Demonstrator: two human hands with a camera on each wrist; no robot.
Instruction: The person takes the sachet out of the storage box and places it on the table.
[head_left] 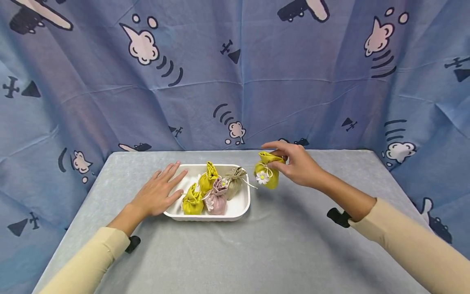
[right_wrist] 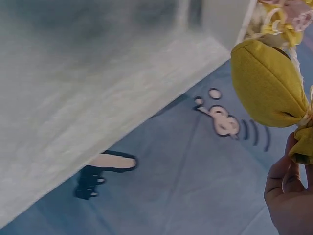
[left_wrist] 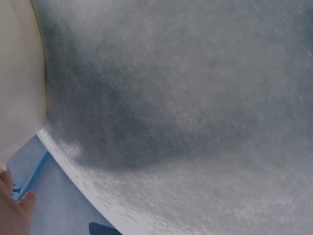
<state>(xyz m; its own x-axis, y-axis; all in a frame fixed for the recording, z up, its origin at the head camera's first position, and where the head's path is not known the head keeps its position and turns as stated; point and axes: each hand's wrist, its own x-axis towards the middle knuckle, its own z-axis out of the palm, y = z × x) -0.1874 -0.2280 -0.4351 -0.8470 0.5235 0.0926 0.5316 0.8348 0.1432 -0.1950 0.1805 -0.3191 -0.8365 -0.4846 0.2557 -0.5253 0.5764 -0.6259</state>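
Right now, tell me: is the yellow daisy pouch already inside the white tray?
No: the right hand pinches the yellow daisy pouch by its top, outside the white tray.

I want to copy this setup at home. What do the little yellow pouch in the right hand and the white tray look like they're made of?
The yellow pouch looks like matte woven cloth: it gathers into soft folds at its tied neck, pinched by the right hand. The white tray seems moulded foam or plastic, smooth with rounded rims; which one is unclear.
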